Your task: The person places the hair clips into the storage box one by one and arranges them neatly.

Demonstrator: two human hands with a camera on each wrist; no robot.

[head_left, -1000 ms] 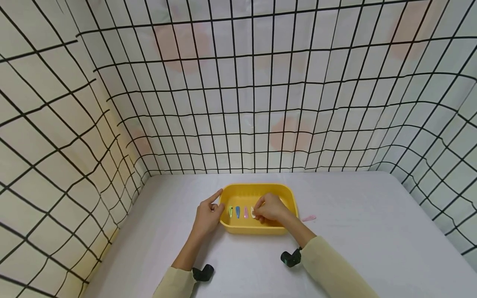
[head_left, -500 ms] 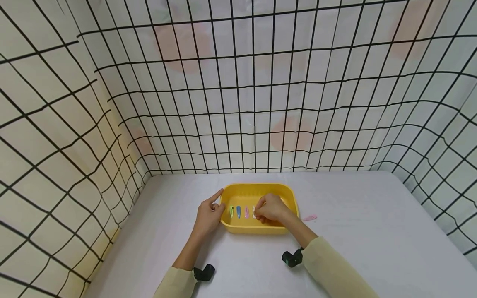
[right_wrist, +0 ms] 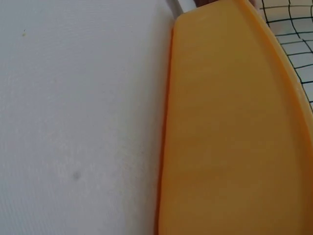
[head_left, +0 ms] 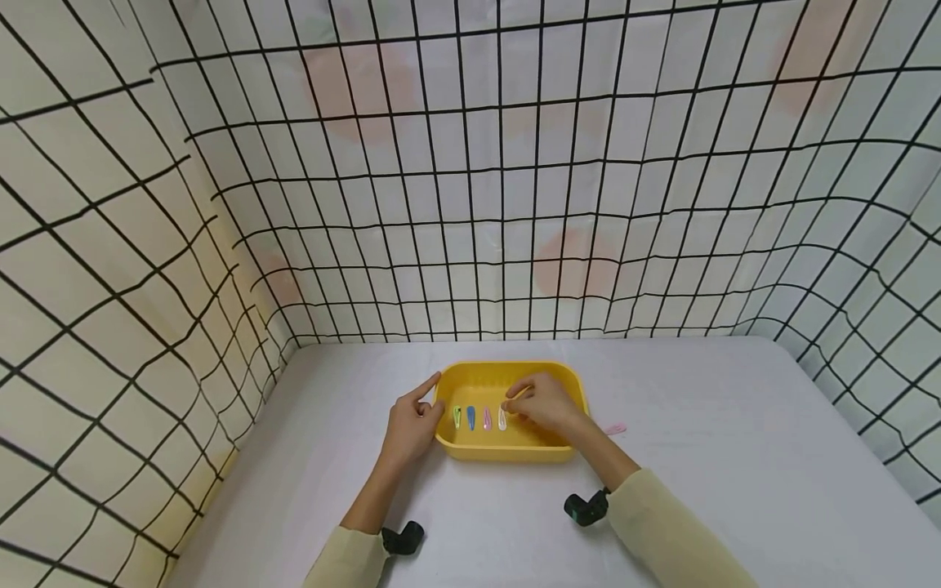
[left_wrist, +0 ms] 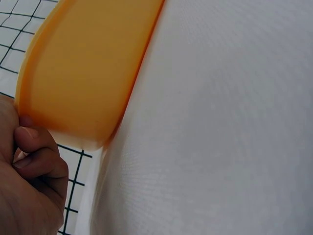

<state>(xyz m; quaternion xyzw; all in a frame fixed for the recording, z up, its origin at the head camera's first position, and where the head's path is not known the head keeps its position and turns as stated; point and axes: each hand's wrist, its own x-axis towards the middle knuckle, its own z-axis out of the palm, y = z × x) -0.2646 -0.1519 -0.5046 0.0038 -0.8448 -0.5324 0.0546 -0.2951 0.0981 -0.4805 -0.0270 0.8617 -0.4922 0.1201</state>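
A shallow yellow tray [head_left: 507, 453] stands on the white table, with a row of snap hair clips lying in it. From left to right these are a green clip [head_left: 457, 417], a blue clip [head_left: 471, 418], a pink clip [head_left: 487, 419] and a white clip [head_left: 502, 419]. My left hand [head_left: 412, 423] grips the tray's left end, thumb at the rim and index finger stretched along the outside; its other fingers are curled in the left wrist view. Over the tray, my right hand [head_left: 542, 404] hovers just right of the white clip, fingers loosely bent, nothing visible in them.
Another pink hair clip [head_left: 615, 428] lies on the table just right of the tray, partly behind the right forearm. White walls with a black grid [head_left: 500, 188] enclose the table at the back and sides. The right wrist view shows mostly the tray's outer wall [right_wrist: 230, 127].
My right hand has let go of the white clip and drawn slightly up and right, leaving the whole clip in view. The left hand and the tray stay put.
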